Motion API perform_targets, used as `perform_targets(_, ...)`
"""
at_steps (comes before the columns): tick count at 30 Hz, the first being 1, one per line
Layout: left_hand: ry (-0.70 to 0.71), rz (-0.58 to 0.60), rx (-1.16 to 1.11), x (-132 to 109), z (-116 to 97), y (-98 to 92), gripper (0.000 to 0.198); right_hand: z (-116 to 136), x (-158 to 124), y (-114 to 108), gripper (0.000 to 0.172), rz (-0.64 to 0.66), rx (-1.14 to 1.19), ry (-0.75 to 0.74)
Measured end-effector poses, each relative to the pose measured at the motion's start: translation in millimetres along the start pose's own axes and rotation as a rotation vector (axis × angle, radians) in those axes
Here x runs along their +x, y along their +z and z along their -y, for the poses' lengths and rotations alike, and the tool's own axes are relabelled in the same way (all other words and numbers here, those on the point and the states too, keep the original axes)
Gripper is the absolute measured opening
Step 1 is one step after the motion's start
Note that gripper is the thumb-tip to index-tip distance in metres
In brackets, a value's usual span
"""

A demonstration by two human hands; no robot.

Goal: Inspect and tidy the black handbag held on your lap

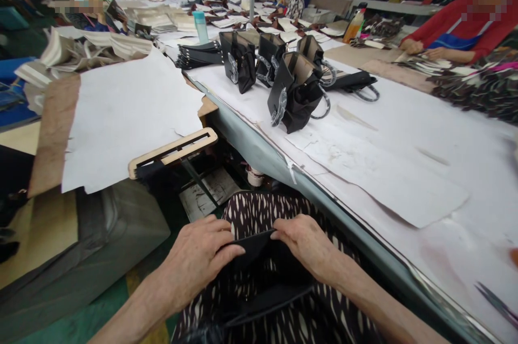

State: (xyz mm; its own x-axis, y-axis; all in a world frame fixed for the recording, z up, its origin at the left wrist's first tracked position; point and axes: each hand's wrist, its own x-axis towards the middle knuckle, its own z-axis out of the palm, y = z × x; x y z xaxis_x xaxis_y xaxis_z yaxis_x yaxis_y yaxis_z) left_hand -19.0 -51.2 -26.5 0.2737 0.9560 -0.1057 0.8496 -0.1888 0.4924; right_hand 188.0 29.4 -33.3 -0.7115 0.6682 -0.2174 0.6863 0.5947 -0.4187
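The left hand and right hand grip the rim of a black fabric bag on the lap. Black bags with looped handles stand on a white-papered table.

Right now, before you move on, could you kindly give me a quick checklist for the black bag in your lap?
Left hand and right hand on the bag's top edge: ok.
Black bag resting on the patterned skirt: ok.
Its handles: cannot tell, none show.
Its inside: cannot tell, hidden.
Scissors on the table, apart from the bag: ok.
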Motion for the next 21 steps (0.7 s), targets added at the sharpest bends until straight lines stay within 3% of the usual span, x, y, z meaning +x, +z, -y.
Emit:
perform_targets(4,-0.054,0.143,0.119,4.6,-7.5,-13.6,0.024,12.4,15.5,-11.2,0.027,-0.027,-0.008,-0.158)
perform_targets(8,-0.202,0.202,0.241,13.9,-13.2,-22.8,0.024,21.6,42.5,-20.1,0.020,-0.044,-0.034,-0.279)
perform_targets(12,-0.343,0.144,0.285,26.3,-13.3,-32.3,0.028,29.0,65.3,-22.8,0.014,-0.042,-0.011,-0.068)
perform_targets(16,-0.424,0.019,0.235,30.7,-5.2,-28.1,0.026,28.8,66.2,-14.8,0.014,-0.076,-0.069,0.170)
perform_targets(21,-0.413,-0.037,0.095,30.3,0.5,-15.8,0.023,15.9,60.2,-2.4,0.027,-0.156,-0.122,0.256)
